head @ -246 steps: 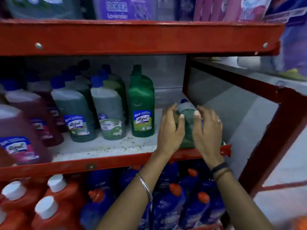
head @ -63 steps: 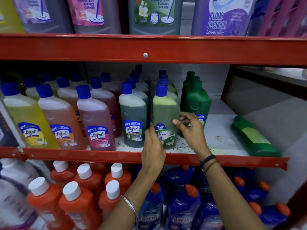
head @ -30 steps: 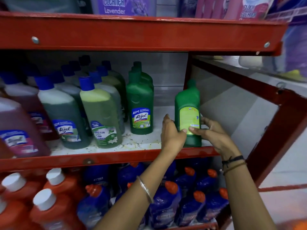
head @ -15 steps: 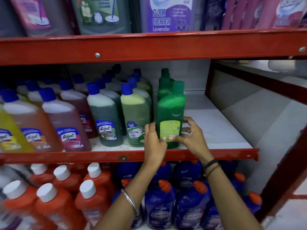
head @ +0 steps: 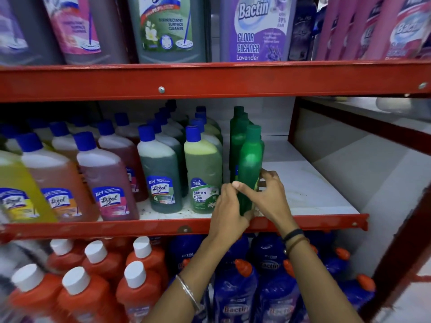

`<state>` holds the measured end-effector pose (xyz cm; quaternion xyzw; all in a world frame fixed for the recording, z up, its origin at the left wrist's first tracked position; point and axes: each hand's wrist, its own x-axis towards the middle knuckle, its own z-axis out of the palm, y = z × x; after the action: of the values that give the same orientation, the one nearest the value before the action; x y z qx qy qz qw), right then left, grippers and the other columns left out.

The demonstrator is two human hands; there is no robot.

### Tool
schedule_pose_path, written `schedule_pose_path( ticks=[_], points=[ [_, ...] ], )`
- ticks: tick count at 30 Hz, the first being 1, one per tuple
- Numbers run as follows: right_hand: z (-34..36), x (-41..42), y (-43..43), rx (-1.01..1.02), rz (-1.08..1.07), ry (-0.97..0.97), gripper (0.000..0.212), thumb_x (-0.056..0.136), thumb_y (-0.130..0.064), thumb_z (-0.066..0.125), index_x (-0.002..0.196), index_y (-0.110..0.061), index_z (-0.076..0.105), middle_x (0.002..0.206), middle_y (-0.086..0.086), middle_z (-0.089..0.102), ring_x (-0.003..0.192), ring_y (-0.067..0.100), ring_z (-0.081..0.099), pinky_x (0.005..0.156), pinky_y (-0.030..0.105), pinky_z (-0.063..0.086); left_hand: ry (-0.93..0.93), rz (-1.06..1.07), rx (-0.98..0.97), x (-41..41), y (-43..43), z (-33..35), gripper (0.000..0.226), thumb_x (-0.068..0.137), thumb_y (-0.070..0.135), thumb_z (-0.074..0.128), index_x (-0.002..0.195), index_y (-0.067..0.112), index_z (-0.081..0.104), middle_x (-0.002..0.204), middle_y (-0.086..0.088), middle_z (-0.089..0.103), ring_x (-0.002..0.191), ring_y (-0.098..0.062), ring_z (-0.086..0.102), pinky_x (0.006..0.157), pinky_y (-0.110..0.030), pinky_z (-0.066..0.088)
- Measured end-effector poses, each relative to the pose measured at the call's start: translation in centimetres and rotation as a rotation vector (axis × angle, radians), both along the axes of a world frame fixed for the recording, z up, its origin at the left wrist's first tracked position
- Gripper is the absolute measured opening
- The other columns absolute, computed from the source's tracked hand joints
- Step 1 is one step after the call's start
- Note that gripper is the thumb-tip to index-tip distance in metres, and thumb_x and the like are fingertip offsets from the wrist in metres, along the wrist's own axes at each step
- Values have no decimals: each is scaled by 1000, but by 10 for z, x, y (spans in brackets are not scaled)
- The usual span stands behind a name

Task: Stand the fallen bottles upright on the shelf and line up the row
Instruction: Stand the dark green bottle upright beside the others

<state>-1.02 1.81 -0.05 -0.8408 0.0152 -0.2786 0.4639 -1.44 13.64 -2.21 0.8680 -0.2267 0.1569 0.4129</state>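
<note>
Upright at frame centre on white shelf board (head: pixel 310 194): dark green plastic bottle (head: pixel 250 164); clasped low between left hand (head: pixel 227 213) and right hand (head: pixel 268 197); beside blue-capped bottle row (head: pixel 203 169).

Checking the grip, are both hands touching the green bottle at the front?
Touching. The head view shows the left hand and right hand wrapped around the green bottle.

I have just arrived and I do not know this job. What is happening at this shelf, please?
A person is tidying cleaner bottles on the red metal shelf. Both hands, left hand and right hand, hold an upright solid green plastic bottle at the front edge, beside the pale green blue-capped bottle. It stands before other green bottles. No bottle visibly lies fallen.
</note>
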Motion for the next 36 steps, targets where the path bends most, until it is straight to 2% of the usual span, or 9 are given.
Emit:
schedule_pose_path(
  ticks=[3,6,10,15,20,23,27,31,36],
  points=[
    [4,3,-8,15,49,-7,45,71,-46,73,104,-16,66,108,5,55,92,17,60,76,21,49,16,-108,-23,0,9,-4,36,84,14,59,113,14,37,116,-4,42,109,-19,48,95,-41,45],
    [7,3,-20,154,207,-16,32,77,-23,72,107,-16,63,111,6,65,98,18,65,85,31,54,38,-120,-54,0,8,-6,55,87,4,50,136,9,25,136,-6,32,125,-11,33,108,-22,27],
    [7,5,-35,262,391,24,32,87,-9,58,117,-19,51,114,4,64,99,4,65,81,19,53,102,-106,-97,0,-1,-6,65,87,-3,43,142,8,11,146,-9,22,120,-1,21,99,-7,15],
    [2,15,-54,257,410,68,39,92,-14,50,131,-12,49,125,6,63,111,16,62,93,30,53,166,-108,-154,2,-5,-5,67,88,-5,41,144,6,6,151,-10,17,122,0,16,97,0,12],
    [-3,9,-50,295,356,52,29,95,-21,45,122,-21,55,113,-4,66,99,4,65,86,20,54,204,-96,-161,9,-7,0,84,78,-17,38,145,11,-2,154,-9,12,124,1,15,85,13,8],
    [-9,7,-38,291,327,65,24,97,-29,39,114,-25,55,109,-5,65,98,5,64,87,24,54,250,-141,-109,10,-7,2,94,76,-15,41,143,17,-16,156,-7,4,136,-8,13,96,-1,12],
    [-12,7,-31,260,265,64,28,96,-37,37,105,-21,57,108,10,67,101,24,65,93,48,52,288,-161,-20,8,-6,3,100,75,-11,42,140,22,-26,152,-10,8,141,-23,12,102,-20,17],
    [-16,-1,-33,292,240,74,30,96,-38,36,100,-17,59,104,13,67,101,27,65,93,50,51,276,-195,41,0,0,0,102,74,-11,42,138,25,-28,149,-10,12,140,-26,16,105,-25,22],
    [-20,-13,-35,330,245,103,41,95,-40,37,114,-10,58,110,13,67,104,22,64,94,42,52,266,-245,14,-11,6,-5,100,78,-8,42,138,31,-28,145,-6,17,134,-20,26,103,-27,33]
  ],
)
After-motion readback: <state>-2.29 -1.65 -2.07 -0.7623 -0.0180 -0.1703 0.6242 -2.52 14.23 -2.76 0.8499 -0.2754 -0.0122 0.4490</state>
